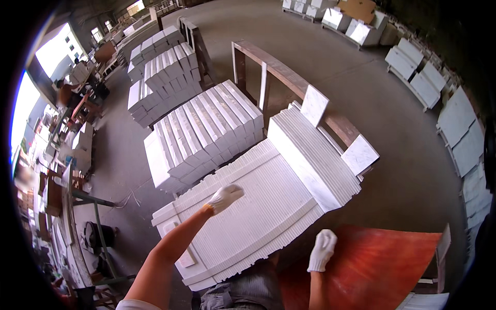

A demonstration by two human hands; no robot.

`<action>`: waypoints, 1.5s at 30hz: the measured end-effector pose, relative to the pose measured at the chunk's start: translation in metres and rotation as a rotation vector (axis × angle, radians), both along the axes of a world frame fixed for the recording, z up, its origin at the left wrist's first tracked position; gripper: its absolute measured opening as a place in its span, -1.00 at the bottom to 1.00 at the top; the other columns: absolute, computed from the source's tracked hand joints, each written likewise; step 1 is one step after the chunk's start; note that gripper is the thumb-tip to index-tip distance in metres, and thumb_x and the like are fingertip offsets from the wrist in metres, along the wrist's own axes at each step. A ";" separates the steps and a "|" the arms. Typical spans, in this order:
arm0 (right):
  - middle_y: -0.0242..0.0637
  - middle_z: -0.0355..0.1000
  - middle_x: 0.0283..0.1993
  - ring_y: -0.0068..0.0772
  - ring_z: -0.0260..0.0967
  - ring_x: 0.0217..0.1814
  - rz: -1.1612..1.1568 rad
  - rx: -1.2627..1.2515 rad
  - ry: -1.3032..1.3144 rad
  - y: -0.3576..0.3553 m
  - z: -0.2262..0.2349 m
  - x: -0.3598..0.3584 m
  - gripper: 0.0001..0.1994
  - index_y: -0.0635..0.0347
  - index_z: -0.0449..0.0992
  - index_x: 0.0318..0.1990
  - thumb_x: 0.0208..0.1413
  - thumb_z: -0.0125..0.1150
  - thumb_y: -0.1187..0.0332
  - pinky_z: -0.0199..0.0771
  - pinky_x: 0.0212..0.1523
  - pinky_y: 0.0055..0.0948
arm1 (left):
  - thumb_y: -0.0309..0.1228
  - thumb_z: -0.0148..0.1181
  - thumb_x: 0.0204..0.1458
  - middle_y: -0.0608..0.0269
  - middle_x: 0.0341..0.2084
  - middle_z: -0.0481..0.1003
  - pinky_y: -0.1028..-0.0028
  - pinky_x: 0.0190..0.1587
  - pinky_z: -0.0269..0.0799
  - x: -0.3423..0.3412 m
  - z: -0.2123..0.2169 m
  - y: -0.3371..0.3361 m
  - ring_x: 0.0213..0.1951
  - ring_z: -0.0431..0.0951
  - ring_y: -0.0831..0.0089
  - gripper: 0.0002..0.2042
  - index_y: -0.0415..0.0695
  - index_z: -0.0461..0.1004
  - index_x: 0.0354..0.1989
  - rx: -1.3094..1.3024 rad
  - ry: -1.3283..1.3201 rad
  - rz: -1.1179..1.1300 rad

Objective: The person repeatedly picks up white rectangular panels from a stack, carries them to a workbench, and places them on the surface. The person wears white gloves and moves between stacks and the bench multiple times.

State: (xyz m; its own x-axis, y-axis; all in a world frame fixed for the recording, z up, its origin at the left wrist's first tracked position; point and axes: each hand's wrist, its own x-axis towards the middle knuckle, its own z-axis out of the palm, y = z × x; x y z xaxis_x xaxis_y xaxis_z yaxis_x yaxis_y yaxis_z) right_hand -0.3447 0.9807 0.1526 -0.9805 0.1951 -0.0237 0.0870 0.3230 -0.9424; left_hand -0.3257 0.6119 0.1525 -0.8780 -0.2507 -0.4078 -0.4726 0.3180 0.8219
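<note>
My left hand (226, 199), in a white knit glove, is over a wide stack of thin white tiles (248, 206) standing on edge in tight rows. Its fingers are bent together, and nothing shows in them; whether it touches the tiles I cannot tell. My right hand (322, 250), gloved the same way, is closed in a loose curl beside the stack's near right side, in front of a reddish-orange board (372, 258). A taller row of white tiles (312, 157) stands across the stack's far right end. Two strips (268, 227) lie across the stack.
Behind the stack stands a brown frame (294, 82) with two loose marbled tiles (360, 155) against it. More tile blocks (206, 129) stand farther left. White slabs (457, 116) line the right side. At the far left a person (67, 93) is among workbenches.
</note>
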 end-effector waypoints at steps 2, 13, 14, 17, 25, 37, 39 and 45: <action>-0.08 0.37 -0.04 -0.23 0.35 0.01 -0.080 -0.019 0.014 0.017 -0.018 -0.038 -0.67 0.31 0.32 -0.02 0.20 0.08 0.25 0.37 0.07 -0.27 | -0.19 0.12 0.13 0.21 -0.14 0.48 0.47 -0.02 0.39 -0.061 -0.016 0.002 -0.10 0.46 0.44 -0.61 -0.27 0.43 -0.02 0.006 0.089 -0.031; 0.01 0.34 -0.03 -0.16 0.35 -0.02 -0.423 -0.023 0.042 -0.006 -0.072 -0.165 -0.55 0.38 0.26 0.01 0.21 0.08 0.13 0.39 0.02 -0.26 | 0.00 0.14 0.02 0.04 -0.10 0.46 0.35 0.05 0.32 -0.321 -0.041 -0.023 -0.01 0.45 0.19 -0.51 -0.17 0.45 -0.04 -0.434 0.273 0.252; 0.00 0.34 -0.04 -0.18 0.35 -0.02 -0.457 -0.083 0.011 -0.009 -0.070 -0.170 -0.56 0.38 0.27 -0.01 0.21 0.07 0.12 0.39 0.02 -0.27 | -0.01 0.14 0.02 0.03 -0.12 0.48 0.36 0.03 0.33 -0.333 -0.044 -0.024 -0.03 0.46 0.19 -0.51 -0.18 0.46 -0.05 -0.411 0.275 0.272; -0.06 0.35 -0.06 -0.24 0.30 0.00 -0.485 -0.080 -0.020 -0.007 -0.078 -0.175 -0.59 0.37 0.31 -0.10 0.22 0.07 0.10 0.33 0.07 -0.29 | -0.03 0.16 0.03 0.08 -0.25 0.54 0.42 -0.08 0.37 -0.361 -0.054 -0.028 -0.16 0.51 0.29 -0.54 -0.23 0.50 -0.14 -0.307 0.285 0.280; -0.09 0.32 -0.05 -0.28 0.27 -0.01 -0.567 -0.101 -0.019 -0.018 -0.077 -0.177 -0.62 0.35 0.29 -0.08 0.24 0.03 0.14 0.30 0.09 -0.30 | -0.20 0.16 0.11 0.33 -0.37 0.45 0.57 -0.20 0.33 -0.371 -0.083 -0.028 -0.29 0.40 0.59 -0.68 -0.25 0.45 -0.19 0.066 0.329 0.432; -0.01 0.30 0.01 -0.23 0.28 0.04 -0.520 -0.021 0.045 -0.018 -0.083 -0.173 -0.54 0.41 0.27 0.01 0.24 0.02 0.11 0.30 0.10 -0.28 | -0.22 0.22 0.04 0.36 -0.40 0.46 0.57 -0.22 0.33 -0.370 -0.081 -0.025 -0.32 0.38 0.62 -0.71 -0.23 0.50 -0.26 0.066 0.365 0.502; -0.01 0.30 0.01 -0.22 0.27 0.04 -0.530 -0.017 0.039 -0.023 -0.082 -0.171 -0.53 0.41 0.27 0.00 0.23 0.02 0.08 0.30 0.10 -0.27 | -0.25 0.21 0.06 0.37 -0.38 0.46 0.57 -0.18 0.33 -0.366 -0.074 -0.025 -0.29 0.38 0.63 -0.73 -0.22 0.50 -0.23 0.052 0.353 0.486; -0.03 0.29 0.01 -0.23 0.27 0.05 -0.532 -0.004 0.007 -0.029 -0.076 -0.162 -0.51 0.40 0.27 0.02 0.21 0.03 0.06 0.30 0.10 -0.26 | -0.28 0.19 0.07 0.34 -0.34 0.50 0.55 -0.14 0.37 -0.354 -0.076 -0.029 -0.26 0.44 0.58 -0.73 -0.21 0.51 -0.15 0.179 0.406 0.482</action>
State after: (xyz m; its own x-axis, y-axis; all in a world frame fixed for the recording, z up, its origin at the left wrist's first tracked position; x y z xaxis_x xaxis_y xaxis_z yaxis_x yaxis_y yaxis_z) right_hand -0.5063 0.9521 0.0763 -0.7459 0.6657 -0.0192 0.2314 0.2321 -0.9448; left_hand -0.6801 0.5830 0.0768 -0.7770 -0.6137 -0.1399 -0.1693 -0.0104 0.9855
